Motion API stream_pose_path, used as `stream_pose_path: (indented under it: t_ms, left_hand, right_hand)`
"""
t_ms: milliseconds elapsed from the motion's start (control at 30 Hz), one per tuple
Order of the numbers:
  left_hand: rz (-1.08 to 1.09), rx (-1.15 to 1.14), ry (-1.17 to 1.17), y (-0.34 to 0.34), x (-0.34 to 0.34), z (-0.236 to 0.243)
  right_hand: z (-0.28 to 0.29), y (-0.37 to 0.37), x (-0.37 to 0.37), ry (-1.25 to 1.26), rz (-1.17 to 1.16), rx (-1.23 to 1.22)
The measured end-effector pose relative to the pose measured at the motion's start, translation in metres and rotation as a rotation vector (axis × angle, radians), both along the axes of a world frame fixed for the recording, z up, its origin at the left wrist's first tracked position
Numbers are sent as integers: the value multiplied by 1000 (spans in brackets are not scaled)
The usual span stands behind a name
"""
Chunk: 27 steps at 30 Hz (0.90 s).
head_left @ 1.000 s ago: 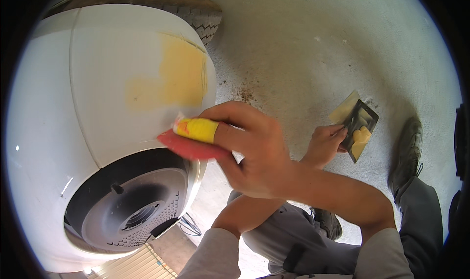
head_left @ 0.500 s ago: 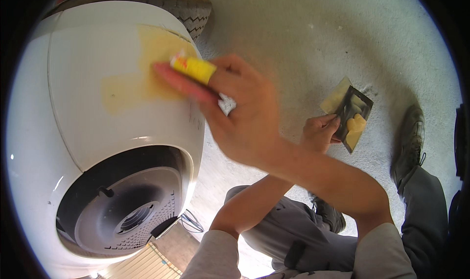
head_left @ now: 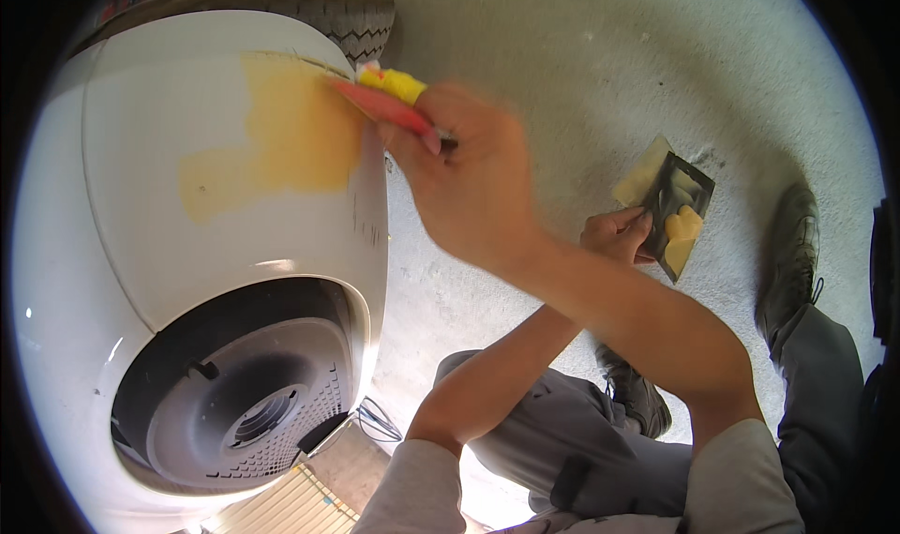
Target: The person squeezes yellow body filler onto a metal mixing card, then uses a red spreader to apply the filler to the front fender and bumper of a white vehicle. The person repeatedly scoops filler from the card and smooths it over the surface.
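My right hand (head_left: 464,168) grips a red flat spreader (head_left: 375,103) at the top right corner of a tan filler patch (head_left: 291,140) on a white car body panel (head_left: 159,112). A yellow item (head_left: 403,85) with red marks sits over the spreader at my fingers; I cannot tell whether it is a wrap or a tube. My left hand (head_left: 621,234), reached out rightward beneath my right forearm, holds a dark metal plate (head_left: 677,196) carrying a lump of tan putty (head_left: 682,229), with a pale, smeared second blade (head_left: 636,176) behind it.
Below the patch, the panel has a dark opening with a perforated round housing (head_left: 253,384). A tyre (head_left: 361,23) is at the top. Speckled concrete floor (head_left: 562,65), loops of cable (head_left: 375,420) and slatted beige material (head_left: 272,496) lie around. My legs and dark shoes (head_left: 792,253) are lower right.
My right hand and red spreader have moved upward from below the patch, across it to its top edge. My left hand with the plate sits slightly higher in view.
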<state>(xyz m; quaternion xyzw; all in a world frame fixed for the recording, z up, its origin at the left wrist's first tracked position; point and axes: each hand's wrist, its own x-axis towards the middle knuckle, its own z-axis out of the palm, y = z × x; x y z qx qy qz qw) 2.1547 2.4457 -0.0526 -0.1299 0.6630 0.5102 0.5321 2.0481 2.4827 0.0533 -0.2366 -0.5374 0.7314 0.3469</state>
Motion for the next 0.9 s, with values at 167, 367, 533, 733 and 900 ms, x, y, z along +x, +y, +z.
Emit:
stream_pose_path:
  t_ms: [167, 367, 533, 733, 900]
  left_hand:
    - [6, 53, -46, -1, 0, 0]
    - [-10, 94, -24, -4, -6, -3]
    - [-118, 65, -6, -4, -9, -1]
    - [25, 36, -2, 1, -1, 0]
    - [21, 79, -30, -3, -2, -1]
  right_hand:
    - [23, -37, 43, 111, 137, -157]
    - [-2, -3, 18, 14, 192, 25]
    - [-10, 16, -24, 155, 63, 12]
    - [15, -13, 23, 129, 58, 76]
    - [14, -20, 44, 164, 237, -6]
